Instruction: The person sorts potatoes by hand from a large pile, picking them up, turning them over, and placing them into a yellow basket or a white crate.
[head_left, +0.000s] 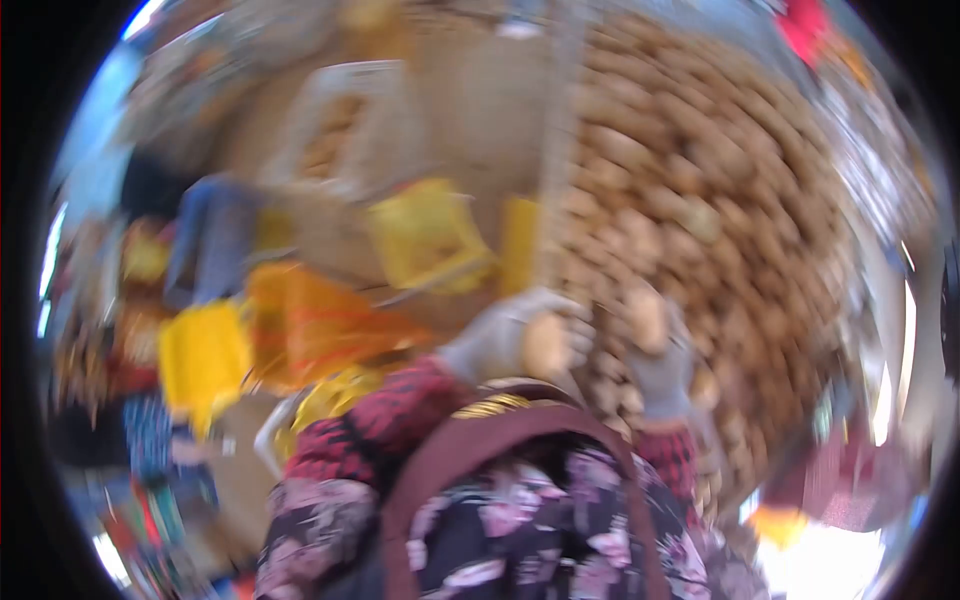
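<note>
Potatoes [700,190] were heaped in a large pile at the right of the blurred frame. One potato [545,345] was gripped in the gloved left hand [510,340], another [648,318] in the right hand [660,370]; most remained unpicked.

Both hands wear grey gloves: the left hand [510,335] and right hand [660,365]. The sleeves [385,420] show red-and-black check, the apron [520,520] pink flowers on black. The potatoes [700,190] look tan through blur; crates [425,235] are yellow.
</note>
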